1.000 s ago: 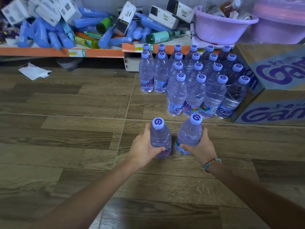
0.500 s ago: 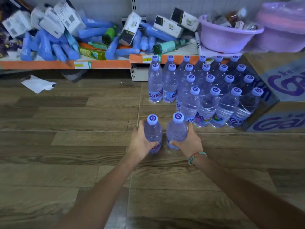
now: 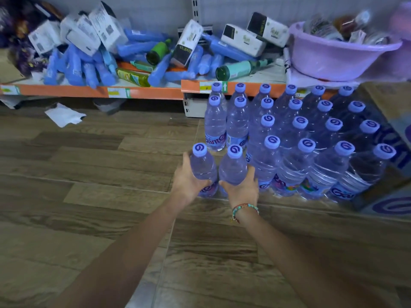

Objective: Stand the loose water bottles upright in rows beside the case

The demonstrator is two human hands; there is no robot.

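two clear plastic water bottles stand side by side on the wood-grain plank floor (image 3: 89, 165), each in one hand. the left hand (image 3: 189, 181) wraps its fingers and thumb round the left bottle (image 3: 203, 167); the right hand (image 3: 241, 187) grips the right bottle (image 3: 232, 168) the same way, with a beaded bracelet (image 3: 244, 208) at its wrist. both bottles are smooth, rounded cylinders with ribbed lower bodies, tapering to round lilac screw caps printed with a dark swirl. their long axes run near vertical, caps up and leaning a little toward the camera, bases at the floor; whether the bases touch it i cannot tell, as the hands cover them. the pair sits just left of the front row of the standing bottles (image 3: 295, 152), the right bottle almost against the nearest of that row, and in front of two bottles further back. the block of bottles stands upright in neat rows, caps up, glossy and crinkled, with purple labels. beyond them on the right is the cardboard case (image 3: 395, 121), matte brown with purple print. behind, an orange-edged shelf (image 3: 144, 93) carries a jumble of blue tubes, white cartons and green bottles, and a smooth lilac plastic basin (image 3: 333, 58). a crumpled white paper (image 3: 64, 115) lies on the floor.
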